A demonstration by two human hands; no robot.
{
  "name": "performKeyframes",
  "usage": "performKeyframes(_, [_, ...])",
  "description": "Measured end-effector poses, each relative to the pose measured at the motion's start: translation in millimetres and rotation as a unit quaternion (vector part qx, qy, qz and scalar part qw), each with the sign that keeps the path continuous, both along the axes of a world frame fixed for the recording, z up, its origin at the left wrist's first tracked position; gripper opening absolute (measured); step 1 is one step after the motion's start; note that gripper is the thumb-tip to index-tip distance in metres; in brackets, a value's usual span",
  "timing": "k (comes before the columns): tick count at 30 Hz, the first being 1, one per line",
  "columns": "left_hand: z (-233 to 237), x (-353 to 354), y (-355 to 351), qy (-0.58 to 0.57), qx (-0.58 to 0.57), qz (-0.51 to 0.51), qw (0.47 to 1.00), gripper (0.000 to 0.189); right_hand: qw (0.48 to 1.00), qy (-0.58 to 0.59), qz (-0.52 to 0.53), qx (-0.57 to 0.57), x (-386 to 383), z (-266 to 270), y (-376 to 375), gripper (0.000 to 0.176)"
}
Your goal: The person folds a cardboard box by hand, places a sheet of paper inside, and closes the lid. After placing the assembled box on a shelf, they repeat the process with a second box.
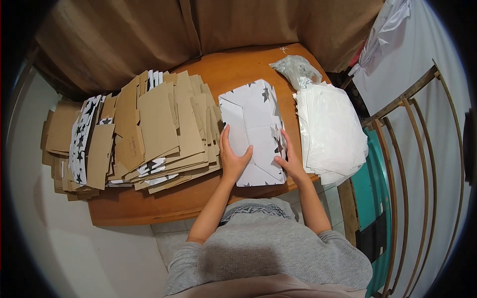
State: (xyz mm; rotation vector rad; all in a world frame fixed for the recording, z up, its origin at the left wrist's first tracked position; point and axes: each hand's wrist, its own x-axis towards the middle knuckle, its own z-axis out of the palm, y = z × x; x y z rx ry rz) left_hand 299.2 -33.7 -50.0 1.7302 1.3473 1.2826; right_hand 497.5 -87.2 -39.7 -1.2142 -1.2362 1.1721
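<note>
A white box (258,119) with dark stars, its plain folded face upward, lies lengthwise at the middle of the wooden table. Against its left side rests my left hand (234,158), fingers pointing forward and thumb spread over the top face. My right hand (292,160) is on the box's right side, its thumb lying over the near right edge. Between them the two hands hold the box near its closer end. The palms and the underside of the box are hidden.
Flattened brown cardboard pieces (159,121), some star-printed, are piled at the left. White sheets (332,131) lie stacked to the right, with a clear plastic bag (297,71) behind them. The table (149,206) has its front edge near my body. A wooden rack (420,124) stands at the right.
</note>
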Motion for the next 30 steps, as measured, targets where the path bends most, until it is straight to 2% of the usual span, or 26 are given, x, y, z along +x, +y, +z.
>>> performKeyframes(1, [0, 0, 1, -0.018, 0.019, -0.004, 1.0, 0.091, 0.997, -0.062, 0.004, 0.035, 1, 10, 1, 0.099])
performKeyframes(2, [-3, 1, 3, -0.018, 0.02, -0.004, 1.0, 0.091, 0.997, -0.062, 0.004, 0.036, 2, 17, 3, 0.099])
performKeyframes(4, [-9, 3, 9, -0.083, 0.02, -0.052, 0.995, 0.089, 0.977, -0.187, -0.011, 0.098, 5, 32, 3, 0.1])
performKeyframes(5, [-11, 2, 11, -0.083, 0.02, -0.052, 0.995, 0.089, 0.977, -0.187, -0.011, 0.098, 4, 40, 1, 0.1])
performKeyframes(7, [-9, 0, 12, -0.177, -0.049, -0.121, 0.975, 0.081, 0.929, -0.339, -0.054, 0.14, 0, 53, -3, 0.093])
performKeyframes(8, [-29, 1, 16, -0.158, -0.036, -0.105, 0.981, 0.066, 0.929, -0.34, -0.054, 0.14, -1, 53, -4, 0.093])
performKeyframes(9, [-29, -2, 14, -0.159, -0.036, -0.105, 0.981, 0.066, 0.891, -0.414, -0.049, 0.179, -1, 53, -5, 0.088])
performKeyframes(10, [-28, -6, 13, -0.298, -0.135, -0.125, 0.937, 0.059, 0.846, -0.485, -0.044, 0.216, -2, 51, -7, 0.083])
performKeyframes(11, [-28, -11, 11, -0.428, -0.23, -0.141, 0.863, 0.059, 0.829, -0.511, -0.051, 0.219, -3, 47, -8, 0.08])
performKeyframes(13, [2, -21, 1, -0.488, -0.279, -0.112, 0.82, 0.063, 0.81, -0.536, -0.043, 0.234, -1, 39, -10, 0.082])
performKeyframes(14, [8, -27, -2, -0.499, -0.293, -0.108, 0.808, 0.067, 0.79, -0.56, -0.035, 0.246, 1, 34, -11, 0.084])
performKeyframes(16, [1, -41, -5, -0.513, -0.276, -0.114, 0.805, 0.065, 0.788, -0.566, -0.038, 0.24, 2, 21, -15, 0.086])
performKeyframes(18, [1, -47, -6, -0.422, -0.275, -0.043, 0.863, 0.063, 0.76, -0.594, -0.043, 0.26, 5, 6, -18, 0.085])
performKeyframes(19, [26, -48, -15, -0.363, -0.296, 0.015, 0.883, 0.057, 0.749, -0.608, -0.037, 0.263, 6, 1, -20, 0.08])
performKeyframes(20, [15, -48, -15, -0.363, -0.296, 0.015, 0.883, 0.057, 0.749, -0.607, -0.037, 0.262, 7, -5, -21, 0.08])
performKeyframes(22, [0, -48, -14, -0.154, -0.176, 0.039, 0.972, 0.054, 0.73, -0.619, -0.046, 0.285, 8, -15, -23, 0.072])
performKeyframes(23, [-5, -55, -17, 0.028, -0.093, 0.022, 0.995, 0.054, 0.73, -0.619, -0.046, 0.284, 10, -20, -25, 0.072])
performKeyframes(24, [4, -54, -21, 0.028, -0.093, 0.021, 0.995, 0.054, 0.744, -0.608, -0.038, 0.275, 11, -23, -26, 0.068])
performKeyframes(26, [14, -47, -26, 0.22, 0.051, 0.023, 0.974, 0.053, 0.757, -0.597, -0.033, 0.265, 14, -32, -29, 0.064])
performKeyframes(28, [9, -46, -25, 0.237, 0.072, 0.015, 0.969, 0.053, 0.801, -0.544, -0.043, 0.245, 13, -38, -31, 0.059])
performKeyframes(30, [0, -46, -23, 0.182, 0.042, -0.039, 0.982, 0.053, 0.815, -0.526, -0.06, 0.238, 14, -41, -35, 0.056])
